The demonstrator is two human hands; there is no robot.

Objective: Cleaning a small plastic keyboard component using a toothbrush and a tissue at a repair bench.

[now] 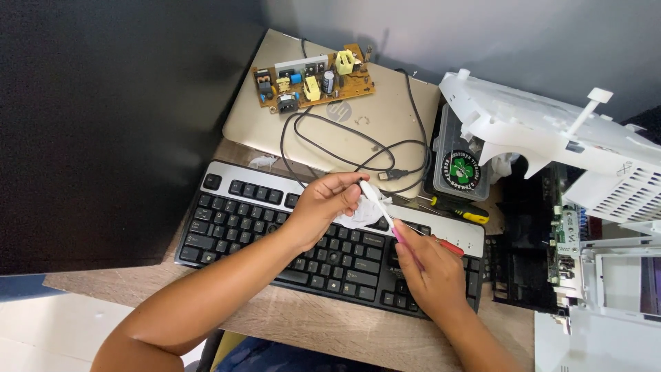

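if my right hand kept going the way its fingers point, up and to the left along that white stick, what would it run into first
Most likely the left hand, which pinches the far end of the white stick with a crumpled white tissue. The right hand is close, though depth is uncertain.

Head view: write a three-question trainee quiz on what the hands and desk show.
1. True or false: the circuit board lies on the closed laptop.
2. What lies under both hands? A) keyboard B) printer housing C) screwdriver
3. Which hand grips the pink-handled end of the toothbrush?

Key:
1. True.
2. A, the black keyboard.
3. The right hand; the left hand pinches white tissue at the brush's head.
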